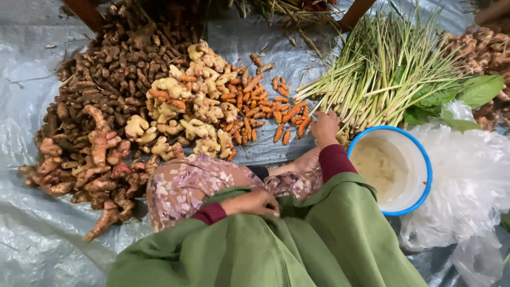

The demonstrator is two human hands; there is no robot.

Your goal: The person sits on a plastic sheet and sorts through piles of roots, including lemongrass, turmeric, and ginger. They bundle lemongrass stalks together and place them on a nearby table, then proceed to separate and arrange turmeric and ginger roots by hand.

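On grey plastic sheeting [32,106], seated person. Right hand [325,127] reaches forward, fingers curled at the base of the lemongrass bundle [372,69], beside the orange turmeric fingers [265,101]; whether it grips a stalk, cannot tell. Left hand [252,203] rests loosely closed on green cloth [297,244] at the lap, holding nothing visible. Blue-rimmed white bowl [422,159] just right of the right wrist. Pale ginger [196,106] heaped left of the turmeric
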